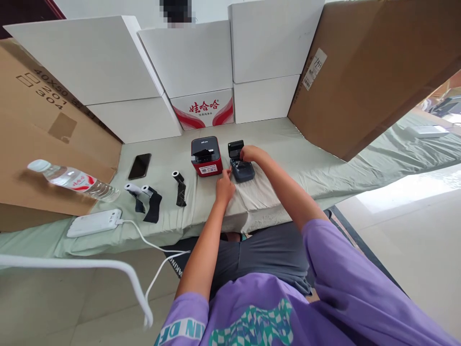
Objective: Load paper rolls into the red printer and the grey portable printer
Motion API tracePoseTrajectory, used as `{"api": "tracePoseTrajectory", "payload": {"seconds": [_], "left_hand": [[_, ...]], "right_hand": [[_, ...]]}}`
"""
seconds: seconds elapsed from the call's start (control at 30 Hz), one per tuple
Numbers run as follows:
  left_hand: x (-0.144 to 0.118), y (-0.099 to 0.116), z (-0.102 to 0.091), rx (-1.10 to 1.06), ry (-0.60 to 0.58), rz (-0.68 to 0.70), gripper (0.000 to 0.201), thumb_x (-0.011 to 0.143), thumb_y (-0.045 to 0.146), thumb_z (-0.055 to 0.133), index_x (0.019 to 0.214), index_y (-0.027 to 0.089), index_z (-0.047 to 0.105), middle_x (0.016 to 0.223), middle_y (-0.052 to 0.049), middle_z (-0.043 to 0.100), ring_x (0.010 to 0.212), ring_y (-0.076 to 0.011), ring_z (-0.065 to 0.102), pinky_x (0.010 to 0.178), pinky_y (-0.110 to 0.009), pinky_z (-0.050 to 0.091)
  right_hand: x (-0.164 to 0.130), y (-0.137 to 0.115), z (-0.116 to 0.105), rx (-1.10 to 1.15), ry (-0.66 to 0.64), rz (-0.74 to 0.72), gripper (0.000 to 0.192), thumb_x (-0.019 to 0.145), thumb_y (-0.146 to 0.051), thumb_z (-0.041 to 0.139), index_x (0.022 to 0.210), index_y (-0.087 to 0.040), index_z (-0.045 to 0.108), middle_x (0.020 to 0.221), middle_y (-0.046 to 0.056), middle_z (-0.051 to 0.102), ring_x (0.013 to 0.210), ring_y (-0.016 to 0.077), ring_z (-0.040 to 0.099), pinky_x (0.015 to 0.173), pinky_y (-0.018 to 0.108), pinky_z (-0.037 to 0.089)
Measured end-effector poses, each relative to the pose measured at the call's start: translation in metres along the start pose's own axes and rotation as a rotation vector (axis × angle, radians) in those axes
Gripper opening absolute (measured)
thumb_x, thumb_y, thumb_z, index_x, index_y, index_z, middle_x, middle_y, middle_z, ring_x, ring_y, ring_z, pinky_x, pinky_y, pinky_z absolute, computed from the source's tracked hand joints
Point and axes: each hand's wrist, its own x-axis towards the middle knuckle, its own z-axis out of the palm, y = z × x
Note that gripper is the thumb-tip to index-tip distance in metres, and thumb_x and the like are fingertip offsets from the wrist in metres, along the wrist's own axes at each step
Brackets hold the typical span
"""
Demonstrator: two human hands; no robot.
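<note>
A small dark blue-black device (243,170), probably a mini label printer, lies on the cloth with its black lid (236,148) flipped up. My right hand (253,154) reaches over it from the right, fingers bent together at the opening by the hinge; what they pinch, if anything, is hidden. At the device's left side, my left hand (225,188) rests with a finger stretched out to its edge. Just left of both hands stands a red and black printer (207,156) with a black piece on top. Farther left lies a partly unrolled black-and-white roll (180,189).
Two more partly unrolled rolls (151,204), a phone (139,166), a water bottle (77,180) and a white power bank (95,223) with a cable lie left. White boxes (196,57) and brown cartons (363,72) wall the table's back and sides. Behind, a person's head (176,10) shows.
</note>
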Motion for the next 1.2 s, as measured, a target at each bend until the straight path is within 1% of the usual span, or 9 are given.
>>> {"api": "tracePoseTrajectory", "payload": {"seconds": [0.23, 0.37, 0.47, 0.57, 0.67, 0.8, 0.97, 1.07, 1.2], "left_hand": [[0.001, -0.004, 0.002, -0.061, 0.013, -0.013, 0.054, 0.082, -0.004, 0.047, 0.129, 0.023, 0.051, 0.142, -0.007, 0.067, 0.124, -0.027, 0.067, 0.104, -0.037, 0.049], [0.002, -0.006, 0.003, -0.088, 0.013, -0.013, 0.056, 0.081, -0.004, 0.047, 0.129, 0.024, 0.051, 0.141, -0.005, 0.067, 0.123, -0.0254, 0.068, 0.103, -0.037, 0.049], [0.002, -0.008, 0.003, -0.111, 0.011, -0.004, 0.054, 0.081, -0.004, 0.046, 0.128, 0.024, 0.052, 0.142, -0.006, 0.067, 0.126, -0.0247, 0.066, 0.105, -0.036, 0.049], [0.003, -0.009, 0.004, -0.126, 0.011, -0.007, 0.055, 0.082, -0.004, 0.045, 0.129, 0.024, 0.052, 0.143, -0.004, 0.066, 0.128, -0.0232, 0.065, 0.105, -0.034, 0.048], [0.004, -0.01, 0.005, -0.139, 0.02, -0.015, 0.058, 0.082, -0.005, 0.044, 0.132, 0.024, 0.052, 0.143, -0.004, 0.066, 0.128, -0.023, 0.065, 0.104, -0.033, 0.05], [0.003, -0.007, 0.005, -0.119, 0.038, -0.047, 0.054, 0.085, -0.002, 0.046, 0.132, 0.023, 0.055, 0.141, -0.007, 0.067, 0.131, -0.0246, 0.063, 0.109, -0.035, 0.048], [0.006, -0.006, 0.005, -0.132, 0.022, -0.067, 0.043, 0.091, 0.004, 0.051, 0.132, 0.019, 0.057, 0.137, -0.012, 0.069, 0.135, -0.0275, 0.059, 0.118, -0.04, 0.042], [0.009, -0.007, 0.006, -0.169, 0.009, -0.025, 0.037, 0.095, 0.005, 0.052, 0.13, 0.017, 0.056, 0.139, -0.014, 0.067, 0.137, -0.0235, 0.057, 0.121, -0.036, 0.038], [0.007, -0.005, 0.007, -0.285, 0.062, -0.092, 0.053, 0.089, -0.004, 0.046, 0.137, 0.018, 0.051, 0.138, -0.014, 0.067, 0.126, -0.0212, 0.065, 0.107, -0.034, 0.05]], "right_hand": [[0.002, -0.005, 0.005, -0.084, -0.069, -0.016, 0.044, 0.076, -0.002, 0.071, 0.117, -0.019, 0.076, 0.125, 0.016, 0.073, 0.112, 0.0288, 0.07, 0.09, 0.033, 0.051], [-0.003, 0.007, -0.009, -0.024, 0.054, -0.125, 0.039, 0.078, -0.004, 0.071, 0.116, -0.016, 0.072, 0.126, 0.015, 0.071, 0.112, 0.0259, 0.067, 0.087, 0.029, 0.049], [-0.012, 0.012, -0.028, 0.231, 0.165, -0.211, 0.032, 0.078, -0.004, 0.07, 0.109, -0.013, 0.064, 0.107, 0.012, 0.073, 0.096, 0.0216, 0.067, 0.077, 0.027, 0.048], [-0.03, 0.008, -0.042, 0.653, 0.089, -0.392, 0.026, 0.083, -0.011, 0.069, 0.105, -0.016, 0.057, 0.082, 0.001, 0.066, 0.073, 0.015, 0.062, 0.066, 0.024, 0.047], [-0.051, -0.008, -0.045, 0.977, 0.03, -0.554, 0.029, 0.084, -0.027, 0.072, 0.106, -0.019, 0.055, 0.069, -0.006, 0.056, 0.059, 0.0103, 0.051, 0.057, 0.021, 0.041], [-0.068, -0.043, -0.028, 1.084, 0.022, -0.624, 0.036, 0.08, -0.035, 0.075, 0.105, -0.019, 0.055, 0.062, -0.01, 0.047, 0.052, 0.0071, 0.036, 0.051, 0.019, 0.027], [-0.069, -0.118, -0.001, 0.93, 0.167, -0.691, 0.027, 0.081, -0.026, 0.068, 0.105, -0.016, 0.059, 0.058, -0.011, 0.039, 0.055, 0.0091, 0.037, 0.056, 0.023, 0.03], [-0.064, -0.18, 0.01, 0.765, 0.233, -0.672, 0.028, 0.084, -0.026, 0.066, 0.109, -0.015, 0.061, 0.066, -0.006, 0.052, 0.065, 0.0135, 0.05, 0.066, 0.026, 0.04], [-0.046, -0.256, 0.027, 0.49, 0.239, -0.642, 0.029, 0.089, -0.024, 0.057, 0.117, -0.016, 0.061, 0.102, 0.008, 0.071, 0.095, 0.025, 0.065, 0.08, 0.033, 0.049]]}}
